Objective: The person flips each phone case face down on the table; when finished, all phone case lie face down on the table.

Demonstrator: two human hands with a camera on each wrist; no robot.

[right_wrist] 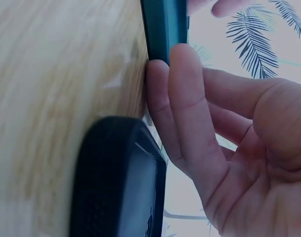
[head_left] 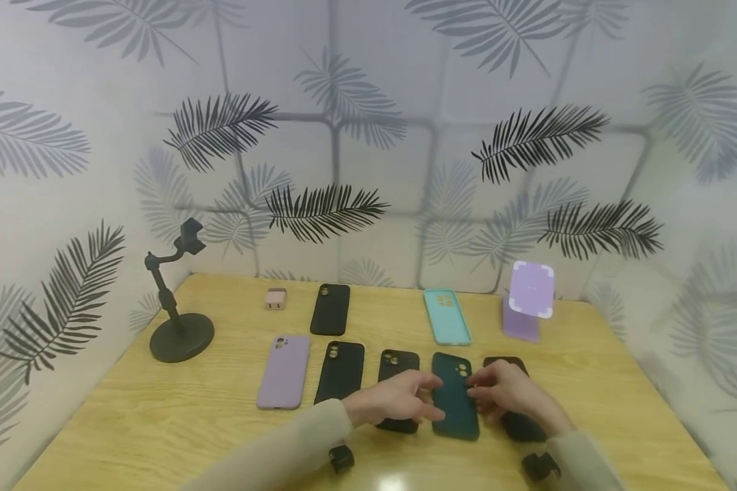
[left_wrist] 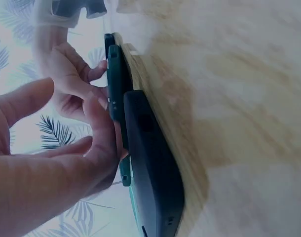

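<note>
A dark green phone case [head_left: 454, 409] with a camera cutout lies on the table between the two hands. My left hand [head_left: 402, 397] reaches over a black phone case [head_left: 399, 426], its thumb and fingers spread at the green case's left edge. From the other side, my right hand [head_left: 508, 389] has its fingertips at the green case's right edge, and in the right wrist view its fingers [right_wrist: 187, 89] are extended against that edge. Partly hidden below the right hand is another black phone case [head_left: 525, 428]. Neither hand grips anything.
Left of the hands lie a purple case [head_left: 284, 372] and a black case [head_left: 340, 372]. Farther back are another black case [head_left: 330, 310], a pink charger cube [head_left: 276, 299], a turquoise case [head_left: 447, 317] and a purple stand [head_left: 531, 290]. A black holder [head_left: 181, 337] stands far left.
</note>
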